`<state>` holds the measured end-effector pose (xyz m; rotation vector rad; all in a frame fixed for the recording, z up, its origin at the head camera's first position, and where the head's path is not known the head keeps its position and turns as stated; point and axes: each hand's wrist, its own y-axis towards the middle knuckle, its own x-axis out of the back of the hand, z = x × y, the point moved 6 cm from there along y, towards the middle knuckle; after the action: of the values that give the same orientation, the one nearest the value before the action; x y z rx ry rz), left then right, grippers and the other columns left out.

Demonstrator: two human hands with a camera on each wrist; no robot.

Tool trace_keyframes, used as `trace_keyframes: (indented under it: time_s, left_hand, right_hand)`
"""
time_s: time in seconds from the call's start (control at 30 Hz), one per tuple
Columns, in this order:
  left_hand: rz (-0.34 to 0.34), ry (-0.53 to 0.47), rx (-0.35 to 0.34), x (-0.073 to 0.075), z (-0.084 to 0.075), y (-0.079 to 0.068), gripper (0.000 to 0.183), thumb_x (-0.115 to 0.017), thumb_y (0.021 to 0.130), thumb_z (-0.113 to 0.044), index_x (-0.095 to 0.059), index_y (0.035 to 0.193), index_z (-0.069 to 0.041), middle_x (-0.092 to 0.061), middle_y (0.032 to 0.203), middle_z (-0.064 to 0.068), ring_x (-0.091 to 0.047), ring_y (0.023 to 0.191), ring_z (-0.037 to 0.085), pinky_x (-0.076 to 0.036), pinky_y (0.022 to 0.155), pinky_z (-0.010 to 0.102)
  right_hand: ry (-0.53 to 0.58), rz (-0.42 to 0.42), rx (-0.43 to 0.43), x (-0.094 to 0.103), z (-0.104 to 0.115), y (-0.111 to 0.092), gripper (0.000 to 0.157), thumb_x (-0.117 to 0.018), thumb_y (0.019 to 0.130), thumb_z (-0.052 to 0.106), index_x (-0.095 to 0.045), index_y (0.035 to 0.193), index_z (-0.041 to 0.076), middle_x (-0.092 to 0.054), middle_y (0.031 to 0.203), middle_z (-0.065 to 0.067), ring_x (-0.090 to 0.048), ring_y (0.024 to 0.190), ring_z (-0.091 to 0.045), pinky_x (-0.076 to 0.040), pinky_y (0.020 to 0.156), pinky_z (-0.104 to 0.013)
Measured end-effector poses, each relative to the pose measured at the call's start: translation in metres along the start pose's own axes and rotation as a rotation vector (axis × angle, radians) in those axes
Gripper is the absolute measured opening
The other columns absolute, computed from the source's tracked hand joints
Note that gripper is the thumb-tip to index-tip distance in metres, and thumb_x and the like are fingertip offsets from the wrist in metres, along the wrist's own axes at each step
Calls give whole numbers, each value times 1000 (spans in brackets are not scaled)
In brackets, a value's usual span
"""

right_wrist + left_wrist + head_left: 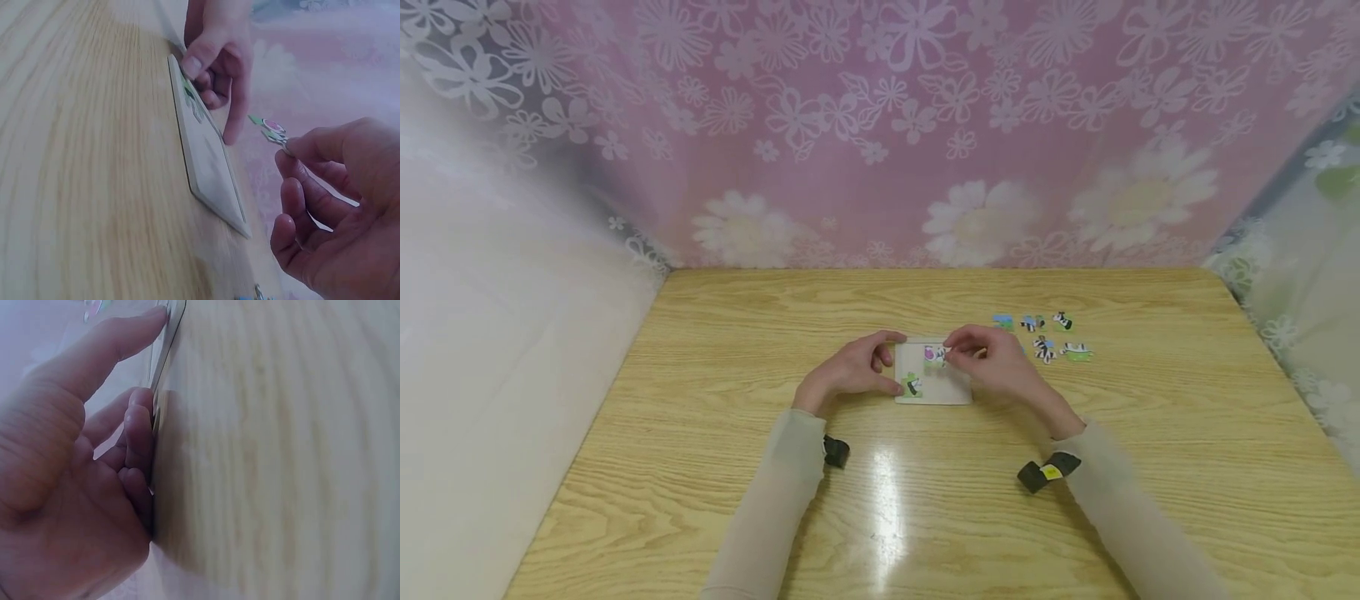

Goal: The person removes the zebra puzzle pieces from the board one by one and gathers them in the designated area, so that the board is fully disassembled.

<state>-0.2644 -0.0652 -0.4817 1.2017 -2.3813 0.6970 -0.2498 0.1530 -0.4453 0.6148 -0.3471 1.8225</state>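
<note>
A flat white puzzle tray [946, 390] with a raised rim lies on the table. My left hand [853, 365] holds it at its left side, thumb at the near corner and forefinger at the far one, the other fingers curled. One green piece with a black-and-white animal picture [912, 386] lies in the tray's near left corner. Between thumb and forefinger, my right hand [996, 360] pinches a jigsaw piece [274, 131] printed in pink, white and green. That piece is above the tray, tilted and clear of it in the right wrist view.
Several loose jigsaw pieces [1043, 350] lie on the wooden table [737, 500] to the right of the tray, partly behind my right hand. A pink flowered curtain [880, 167] hangs along the table's far edge.
</note>
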Motion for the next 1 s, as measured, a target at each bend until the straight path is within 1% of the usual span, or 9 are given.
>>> trace_keyframes:
  time_s: [0.23,0.4,0.5,0.73,1.0]
  left_hand:
    - [23,-35,2,-1,0,-2,80,-86,84,-19,-45,153,-24,-51,106,2,-43,86,16,-39,81,35]
    - [15,-38,9,-1,-1,-3,81,-86,84,-19,-45,153,-24,-52,107,3,-43,86,16,-39,81,34]
    - [13,-37,11,-1,-2,-4,81,-86,84,-19,-45,153,-24,-52,108,4,-43,86,16,-39,81,34]
    - [5,-39,13,-1,-4,-6,81,-87,83,-18,-46,153,-23,-52,108,4,-43,86,16,-39,80,33]
    - [2,-43,15,-2,-1,-4,81,-87,83,-18,-46,153,-23,-52,107,2,-44,86,15,-39,80,33]
  right_hand:
    - [-23,-8,-59,16,-14,-11,12,-71,97,17,-74,107,11,-75,99,-8,-67,88,-18,-52,76,-28]
    - [-30,-17,-50,29,-21,-22,13,-69,98,18,-74,108,10,-75,100,-9,-66,88,-16,-52,74,-26]
    - [-47,-21,-43,36,-27,-28,13,-69,98,20,-74,108,11,-75,99,-8,-67,87,-13,-53,75,-25]
    - [-88,-23,-79,50,-41,-43,17,-69,99,25,-73,109,12,-74,99,-7,-66,85,-9,-53,74,-25]
    - [-136,-46,-99,67,-52,-59,16,-70,98,23,-74,109,12,-75,98,-6,-65,83,-6,-52,74,-24]
